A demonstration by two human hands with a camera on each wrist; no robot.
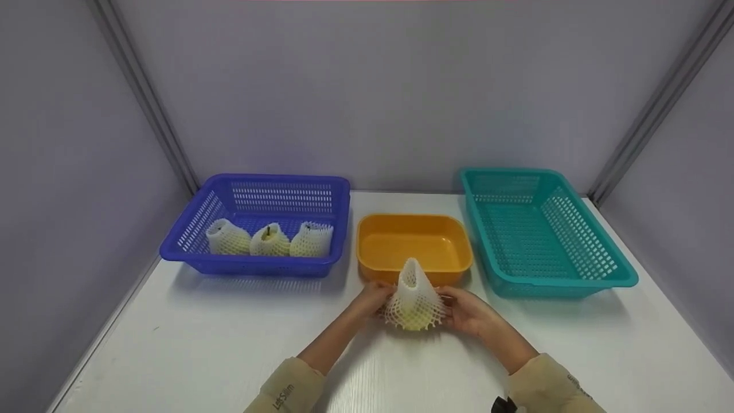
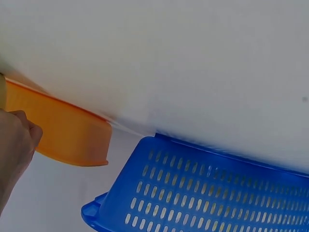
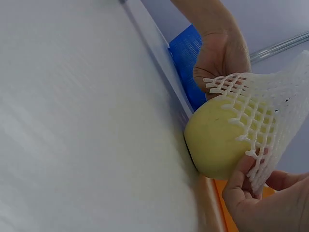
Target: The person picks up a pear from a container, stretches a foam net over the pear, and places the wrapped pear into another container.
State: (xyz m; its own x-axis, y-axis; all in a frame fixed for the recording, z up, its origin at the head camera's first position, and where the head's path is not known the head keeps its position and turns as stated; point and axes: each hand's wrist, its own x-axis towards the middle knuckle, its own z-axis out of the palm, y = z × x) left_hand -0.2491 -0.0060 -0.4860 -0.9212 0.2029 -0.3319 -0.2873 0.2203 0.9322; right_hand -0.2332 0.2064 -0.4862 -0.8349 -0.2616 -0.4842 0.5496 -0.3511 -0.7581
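A pale yellow pear point(image 3: 210, 137) stands on the white table, its lower part bare. Over its upper part sits a white foam net point(image 1: 414, 289), whose top rises to a narrow open point. My left hand point(image 1: 376, 296) grips the net's edge from the left side; in the left wrist view only its curled knuckles point(image 2: 24, 130) show. From the right, my right hand point(image 1: 469, 311) pinches the net's lower edge between thumb and fingers, close against the fruit in the right wrist view. The orange basin point(image 1: 370, 276) is right behind the pear.
At the left stands a purple-blue basket point(image 1: 258, 266) holding three pears point(image 1: 229, 240) in foam nets. A teal basket point(image 1: 565, 282) is at the right, close beside the orange basin. Grey walls point(image 1: 401, 97) enclose the white table point(image 1: 241, 332) at the back and sides.
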